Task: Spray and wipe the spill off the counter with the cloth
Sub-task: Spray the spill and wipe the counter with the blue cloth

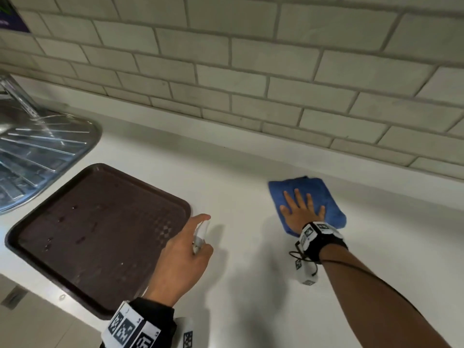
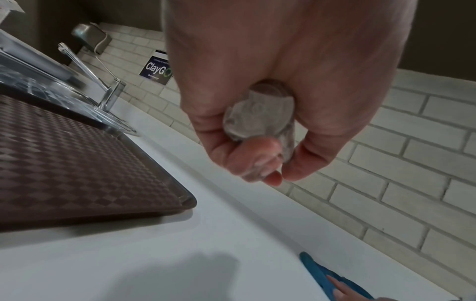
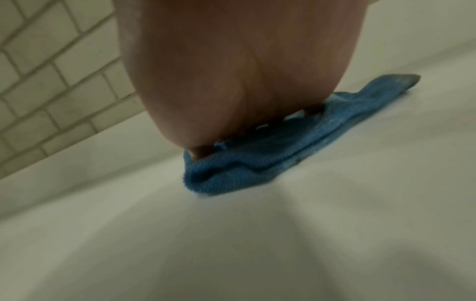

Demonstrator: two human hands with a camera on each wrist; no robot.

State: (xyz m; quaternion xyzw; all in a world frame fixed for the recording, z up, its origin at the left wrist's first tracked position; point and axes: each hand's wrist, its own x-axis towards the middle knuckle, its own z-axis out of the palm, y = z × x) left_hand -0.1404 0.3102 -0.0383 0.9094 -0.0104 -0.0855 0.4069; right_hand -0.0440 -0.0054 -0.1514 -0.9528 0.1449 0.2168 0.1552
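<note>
A folded blue cloth (image 1: 324, 197) lies on the white counter (image 1: 238, 272) near the tiled wall. My right hand (image 1: 300, 209) presses flat on the cloth, fingers straight and spread; in the right wrist view the palm (image 3: 231, 81) bears down on the cloth (image 3: 244, 169). My left hand (image 1: 183, 254) hovers over the counter just right of the tray, its fingers curled round a small clear spray bottle (image 1: 200, 237). In the left wrist view the bottle (image 2: 257, 116) sits inside the fist, and the cloth (image 2: 319, 272) shows at the lower right. No spill is visible.
A brown plastic tray (image 1: 100, 237) with a few droplets lies at the counter's left front. A steel sink drainboard (image 1: 37, 151) and tap (image 2: 103, 81) sit beyond it at far left. The tiled wall (image 1: 276, 84) runs along the back.
</note>
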